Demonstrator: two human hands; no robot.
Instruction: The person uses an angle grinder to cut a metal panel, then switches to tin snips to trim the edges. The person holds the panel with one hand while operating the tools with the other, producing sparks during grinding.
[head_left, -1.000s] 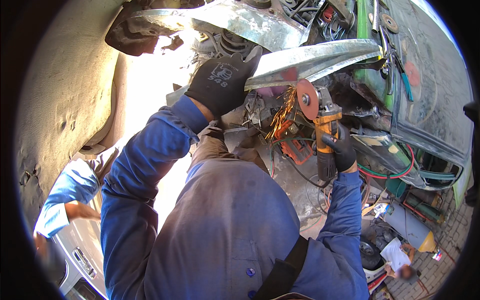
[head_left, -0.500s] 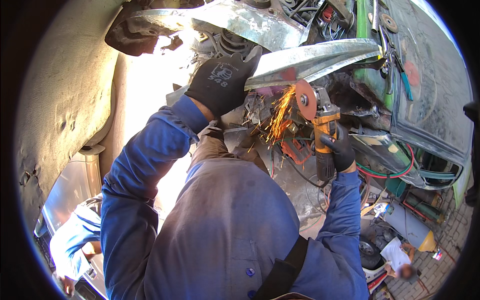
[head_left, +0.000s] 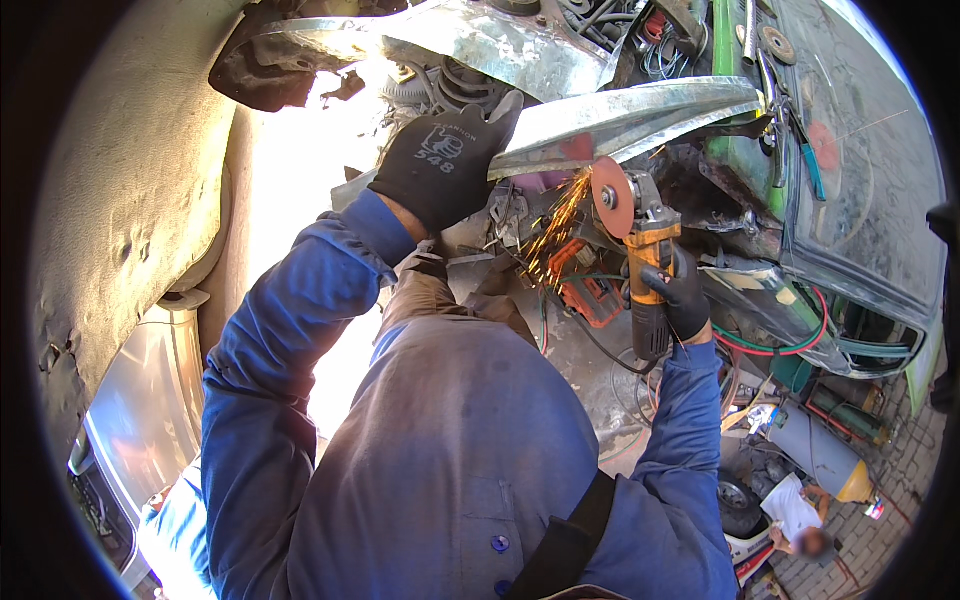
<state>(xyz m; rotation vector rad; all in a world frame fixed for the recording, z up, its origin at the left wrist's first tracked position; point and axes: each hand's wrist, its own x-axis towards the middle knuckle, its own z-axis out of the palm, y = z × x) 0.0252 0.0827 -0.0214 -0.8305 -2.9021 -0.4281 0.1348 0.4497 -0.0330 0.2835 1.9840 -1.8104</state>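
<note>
In a black glove, my right hand [head_left: 682, 300] is wrapped round the orange and black body of an angle grinder [head_left: 652, 260]. Its reddish disc [head_left: 612, 198] meets the lower edge of a long bare sheet-metal panel [head_left: 570, 125], and orange sparks [head_left: 558, 230] spray down and to the left. My left hand [head_left: 440, 160], gloved too, is closed over the left part of that panel, thumb along the top and the other fingers hidden beneath. To the right, the panel's narrow end lies by the green car body [head_left: 722, 160].
Pliers with teal handles [head_left: 810, 165] and a loose disc [head_left: 777, 45] lie on the car at right. Red and green hoses [head_left: 800, 340] loop below, near a grey gas cylinder [head_left: 820, 450]. An orange tool [head_left: 590, 300] sits on the floor. Two people are nearby, lower left and lower right.
The spark stream has thinned and shifted slightly. My hands, the grinder and the panel hold nearly the same place. The person at lower left has moved closer to my left arm.
</note>
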